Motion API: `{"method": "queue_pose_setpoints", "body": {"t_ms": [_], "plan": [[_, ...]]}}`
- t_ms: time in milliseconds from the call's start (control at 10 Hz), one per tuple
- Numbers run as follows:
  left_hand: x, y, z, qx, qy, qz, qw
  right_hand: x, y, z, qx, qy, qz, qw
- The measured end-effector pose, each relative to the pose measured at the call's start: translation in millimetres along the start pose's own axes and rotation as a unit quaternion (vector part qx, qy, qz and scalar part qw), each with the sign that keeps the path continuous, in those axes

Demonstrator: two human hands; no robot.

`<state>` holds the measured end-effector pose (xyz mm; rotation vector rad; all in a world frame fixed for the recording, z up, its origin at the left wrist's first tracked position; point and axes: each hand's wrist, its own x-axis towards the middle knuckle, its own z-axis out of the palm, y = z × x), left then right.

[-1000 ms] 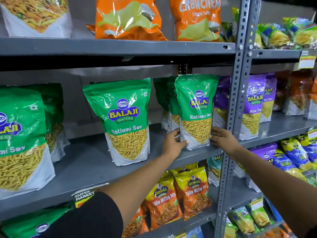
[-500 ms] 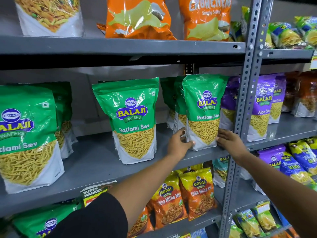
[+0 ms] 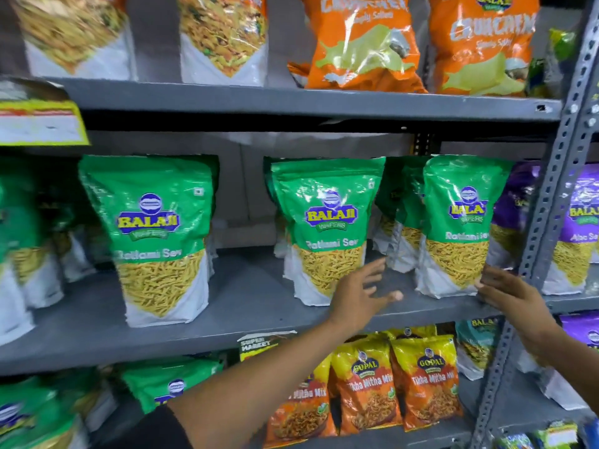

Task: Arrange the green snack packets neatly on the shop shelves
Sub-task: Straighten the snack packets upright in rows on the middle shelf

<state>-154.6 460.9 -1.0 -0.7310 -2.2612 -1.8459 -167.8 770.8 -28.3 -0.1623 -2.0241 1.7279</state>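
Green Ratlami Sev packets stand upright along the grey middle shelf (image 3: 259, 299). The rightmost front packet (image 3: 460, 222) stands beside the upright post, with more green packets (image 3: 402, 209) behind it. My right hand (image 3: 509, 296) touches its lower right corner with the fingertips. My left hand (image 3: 359, 296) hovers open, fingers spread, in the gap between that packet and the middle packet (image 3: 324, 222), gripping nothing. Another green packet (image 3: 155, 228) stands further left, and one more (image 3: 16, 241) at the left edge.
A perforated steel post (image 3: 551, 202) rises right of the hands, with purple packets (image 3: 580, 228) beyond it. Orange chip bags (image 3: 359, 40) fill the shelf above. Yellow-orange Gopal packets (image 3: 421, 380) and green packets (image 3: 168, 380) sit on the shelf below.
My left hand has let go of the rightmost green packet and drawn left with fingers spread. The right hand stays at that packet's corner. The view has shifted left.
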Motion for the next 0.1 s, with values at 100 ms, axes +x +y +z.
{"method": "queue_pose_setpoints", "body": {"t_ms": [100], "plan": [[-36.6, 6.9, -43.9, 0.010, 0.015, 0.006, 1.000, -25.5, 6.0, 7.6, -0.031, 0.025, -0.018, 0.999]]}}
